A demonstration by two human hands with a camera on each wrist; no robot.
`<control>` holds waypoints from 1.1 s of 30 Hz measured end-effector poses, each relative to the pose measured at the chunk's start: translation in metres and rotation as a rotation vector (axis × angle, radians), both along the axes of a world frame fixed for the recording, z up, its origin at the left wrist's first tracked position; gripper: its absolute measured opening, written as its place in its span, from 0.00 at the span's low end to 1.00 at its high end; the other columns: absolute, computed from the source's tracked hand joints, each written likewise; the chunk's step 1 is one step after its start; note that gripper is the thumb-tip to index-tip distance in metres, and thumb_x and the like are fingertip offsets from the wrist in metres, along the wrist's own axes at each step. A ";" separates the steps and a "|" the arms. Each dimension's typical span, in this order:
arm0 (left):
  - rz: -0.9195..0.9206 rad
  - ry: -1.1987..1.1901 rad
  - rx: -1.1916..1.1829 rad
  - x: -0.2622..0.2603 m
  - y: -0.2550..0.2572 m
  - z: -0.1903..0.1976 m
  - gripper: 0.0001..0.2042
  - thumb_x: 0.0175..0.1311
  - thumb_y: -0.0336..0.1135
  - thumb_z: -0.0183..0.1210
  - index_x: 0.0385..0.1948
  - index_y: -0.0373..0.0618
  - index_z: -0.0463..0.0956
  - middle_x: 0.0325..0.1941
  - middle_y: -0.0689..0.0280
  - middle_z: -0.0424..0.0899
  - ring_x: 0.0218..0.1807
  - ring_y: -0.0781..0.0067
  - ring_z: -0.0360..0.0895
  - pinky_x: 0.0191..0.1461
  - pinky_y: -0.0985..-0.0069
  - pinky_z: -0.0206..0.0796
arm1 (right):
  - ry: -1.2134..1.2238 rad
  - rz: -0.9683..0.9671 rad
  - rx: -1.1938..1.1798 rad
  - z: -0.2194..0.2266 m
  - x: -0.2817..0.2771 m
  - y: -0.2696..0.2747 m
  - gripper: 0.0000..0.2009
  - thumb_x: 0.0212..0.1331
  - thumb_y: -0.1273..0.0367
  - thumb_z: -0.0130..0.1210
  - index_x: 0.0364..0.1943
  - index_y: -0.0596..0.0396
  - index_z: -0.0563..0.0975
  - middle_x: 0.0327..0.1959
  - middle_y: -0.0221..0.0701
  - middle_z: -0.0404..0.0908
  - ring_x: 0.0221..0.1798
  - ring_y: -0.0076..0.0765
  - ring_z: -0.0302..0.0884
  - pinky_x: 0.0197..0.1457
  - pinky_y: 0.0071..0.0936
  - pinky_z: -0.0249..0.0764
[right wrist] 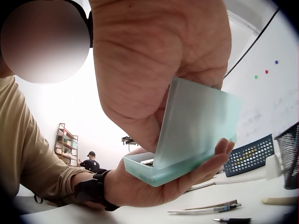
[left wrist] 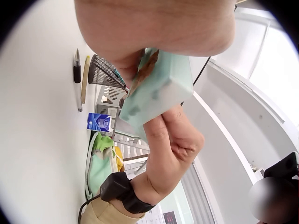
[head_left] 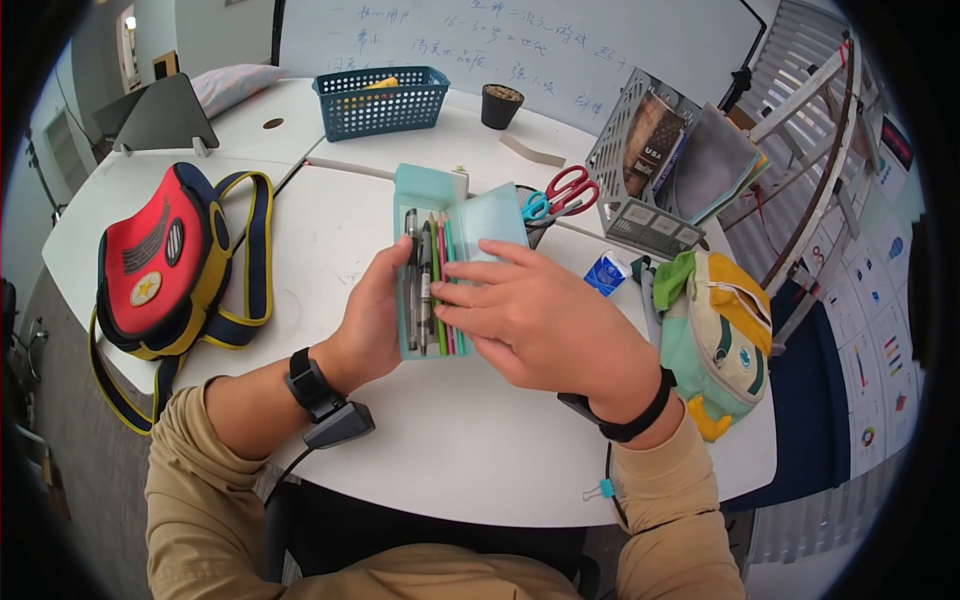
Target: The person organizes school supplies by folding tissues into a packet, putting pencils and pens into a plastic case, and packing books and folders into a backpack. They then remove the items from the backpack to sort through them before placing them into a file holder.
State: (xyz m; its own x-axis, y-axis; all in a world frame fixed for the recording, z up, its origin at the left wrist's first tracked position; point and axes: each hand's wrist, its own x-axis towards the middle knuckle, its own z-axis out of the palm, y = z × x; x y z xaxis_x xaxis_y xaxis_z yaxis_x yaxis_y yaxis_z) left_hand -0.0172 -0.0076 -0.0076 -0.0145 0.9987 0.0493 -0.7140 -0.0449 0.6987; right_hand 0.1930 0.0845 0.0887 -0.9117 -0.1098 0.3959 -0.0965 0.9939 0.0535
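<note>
My left hand (head_left: 368, 322) grips a translucent teal pencil case (head_left: 420, 184), its lid (head_left: 492, 222) raised on the right. Pens and pencils (head_left: 426, 300) lie lengthwise inside. Over the case, my right hand (head_left: 545, 322) has its fingers extended at the pens; what the fingertips touch is partly hidden. In the left wrist view the case (left wrist: 163, 95) shows from its underside, between my left hand (left wrist: 154, 28) and right hand (left wrist: 173, 149). The right wrist view shows my left hand (right wrist: 133, 189) under the case and my right hand (right wrist: 159, 60) behind the upright lid (right wrist: 198, 123).
A red backpack (head_left: 150, 260) lies left. Behind are a teal basket (head_left: 380, 108), plant pot (head_left: 500, 106), pen holder with red scissors (head_left: 572, 190) and file rack (head_left: 650, 226). Right are a blue packet (head_left: 606, 272) and a green-yellow bag (head_left: 715, 340). Loose pens (right wrist: 201, 210) lie on the table.
</note>
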 end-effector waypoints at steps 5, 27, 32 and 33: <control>-0.029 0.008 0.004 0.000 0.001 -0.004 0.31 0.91 0.62 0.42 0.78 0.51 0.73 0.72 0.59 0.85 0.70 0.61 0.86 0.77 0.56 0.80 | -0.034 0.022 -0.032 0.002 -0.001 0.000 0.13 0.63 0.75 0.64 0.49 0.58 0.92 0.59 0.36 0.94 0.68 0.44 0.87 0.83 0.46 0.75; 0.024 0.073 -0.080 -0.006 0.005 -0.004 0.30 0.90 0.64 0.43 0.74 0.50 0.76 0.67 0.62 0.87 0.67 0.66 0.88 0.72 0.59 0.81 | 0.011 0.084 -0.043 -0.005 -0.010 -0.003 0.21 0.60 0.78 0.65 0.59 0.62 0.88 0.64 0.42 0.90 0.74 0.47 0.84 0.81 0.44 0.77; 0.035 0.099 -0.089 -0.007 0.003 0.005 0.31 0.90 0.64 0.43 0.75 0.50 0.75 0.69 0.62 0.86 0.68 0.64 0.87 0.73 0.58 0.81 | 0.018 0.063 -0.046 -0.005 -0.008 0.002 0.22 0.60 0.78 0.65 0.60 0.61 0.88 0.65 0.42 0.90 0.75 0.47 0.83 0.82 0.45 0.77; 0.027 0.100 -0.084 -0.007 0.003 0.005 0.31 0.90 0.64 0.44 0.76 0.50 0.74 0.69 0.61 0.86 0.68 0.64 0.87 0.73 0.58 0.80 | 0.020 0.072 -0.056 -0.006 -0.008 0.001 0.22 0.60 0.79 0.66 0.60 0.60 0.88 0.65 0.42 0.90 0.74 0.48 0.84 0.82 0.45 0.77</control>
